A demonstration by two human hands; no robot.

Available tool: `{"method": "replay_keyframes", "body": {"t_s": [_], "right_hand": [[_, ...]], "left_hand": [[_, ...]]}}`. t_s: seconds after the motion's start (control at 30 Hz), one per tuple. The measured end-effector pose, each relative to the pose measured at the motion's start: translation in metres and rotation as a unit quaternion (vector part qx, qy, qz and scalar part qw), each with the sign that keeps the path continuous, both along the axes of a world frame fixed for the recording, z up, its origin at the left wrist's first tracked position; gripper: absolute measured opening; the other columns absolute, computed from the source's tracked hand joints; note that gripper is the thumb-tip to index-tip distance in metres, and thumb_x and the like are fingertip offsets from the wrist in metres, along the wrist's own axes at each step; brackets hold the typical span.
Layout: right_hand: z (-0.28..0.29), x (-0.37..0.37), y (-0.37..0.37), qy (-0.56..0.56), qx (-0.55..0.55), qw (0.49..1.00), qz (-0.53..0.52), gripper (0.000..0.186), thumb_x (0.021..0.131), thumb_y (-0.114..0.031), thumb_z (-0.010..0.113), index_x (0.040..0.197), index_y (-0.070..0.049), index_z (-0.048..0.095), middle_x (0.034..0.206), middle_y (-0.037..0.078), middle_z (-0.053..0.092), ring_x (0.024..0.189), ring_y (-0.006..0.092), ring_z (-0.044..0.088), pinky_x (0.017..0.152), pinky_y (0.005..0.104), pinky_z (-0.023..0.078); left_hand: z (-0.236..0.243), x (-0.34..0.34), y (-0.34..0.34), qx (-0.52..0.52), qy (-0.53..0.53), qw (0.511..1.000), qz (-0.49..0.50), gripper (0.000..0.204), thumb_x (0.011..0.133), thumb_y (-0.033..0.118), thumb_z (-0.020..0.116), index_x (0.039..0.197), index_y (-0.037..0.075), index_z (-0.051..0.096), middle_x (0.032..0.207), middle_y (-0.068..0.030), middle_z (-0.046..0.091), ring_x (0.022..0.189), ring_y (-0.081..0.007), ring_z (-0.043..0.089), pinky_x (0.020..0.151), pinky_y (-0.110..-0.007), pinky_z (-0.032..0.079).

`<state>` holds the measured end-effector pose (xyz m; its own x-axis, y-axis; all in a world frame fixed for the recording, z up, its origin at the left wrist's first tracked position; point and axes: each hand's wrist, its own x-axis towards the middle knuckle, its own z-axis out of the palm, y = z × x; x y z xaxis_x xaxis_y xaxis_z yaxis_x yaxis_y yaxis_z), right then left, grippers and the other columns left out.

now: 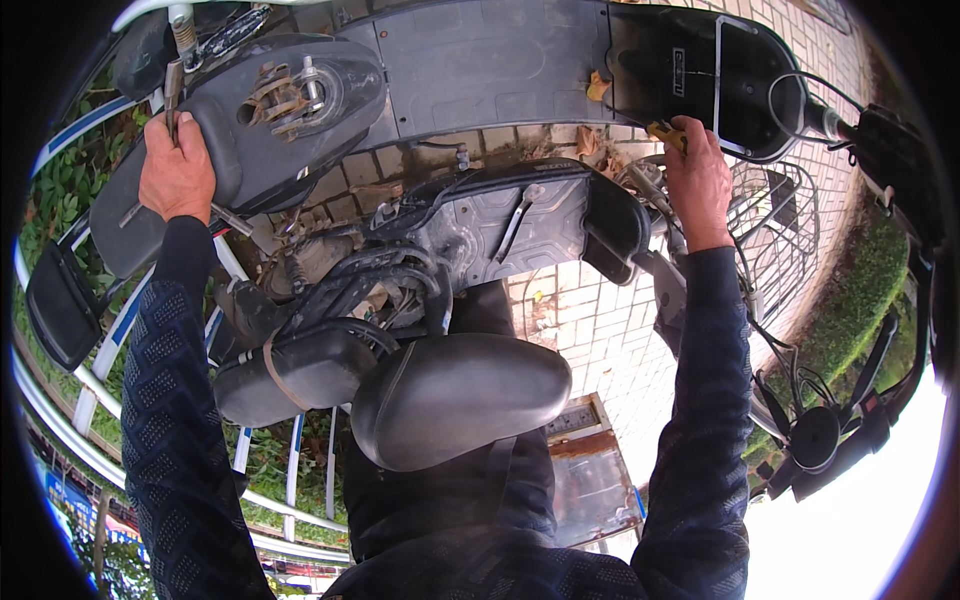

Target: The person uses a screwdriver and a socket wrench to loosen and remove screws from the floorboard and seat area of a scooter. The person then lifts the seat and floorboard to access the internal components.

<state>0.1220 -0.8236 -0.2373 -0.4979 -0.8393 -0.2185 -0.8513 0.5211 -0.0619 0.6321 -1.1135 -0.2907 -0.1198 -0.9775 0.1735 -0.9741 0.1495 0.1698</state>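
Observation:
My left hand [178, 168] is closed around a metal wrench [173, 82] with three arms. One arm points up past my fingers and the others stick out below the hand. It is over the dark rear seat of the far scooter [480, 65], left of a rusty spring bracket [285, 100]. My right hand [698, 182] grips a small tool [668, 137] with a yellow and black handle, near the scooter's black front panel [665, 75]. Its working end is hidden. Closer to me, a combination wrench [517, 222] lies on the nearer scooter's grey footboard [475, 235].
The nearer scooter's black seat [465, 400] is right before my body. White and blue railings [100, 375] run along the left with plants behind. To the right are a wire basket [790, 215] and handlebars [815, 435]. A rusty metal box [595, 480] stands on the paving.

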Motion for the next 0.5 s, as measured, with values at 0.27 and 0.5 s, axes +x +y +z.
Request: {"method": "replay_keyframes", "body": {"t_s": [0.27,0.5], "right_hand": [[-0.0064,-0.0022,0.0001,0.007,0.076,0.992,-0.101,0.026,0.097,-0.026,0.071,0.119,-0.012,0.066,0.111,0.013,0.071,0.101,0.0385,0.07,0.086,0.0489,0.055],[-0.0073,0.0055,0.0067,-0.023,-0.055,0.998,-0.009,0.028,0.097,-0.027,0.069,0.12,-0.011,0.067,0.112,0.014,0.072,0.102,0.0385,0.07,0.084,0.048,0.055]], "left_hand": [[0.0008,-0.0014,0.0006,-0.007,0.006,1.0,-0.004,0.025,0.101,0.042,0.06,0.112,0.019,0.066,0.097,-0.008,0.077,0.088,-0.0382,0.072,0.075,-0.051,0.054],[0.0004,-0.0011,0.0005,-0.007,0.01,1.0,-0.008,0.024,0.102,0.041,0.061,0.111,0.019,0.066,0.096,-0.008,0.076,0.087,-0.038,0.072,0.075,-0.051,0.054]]}}
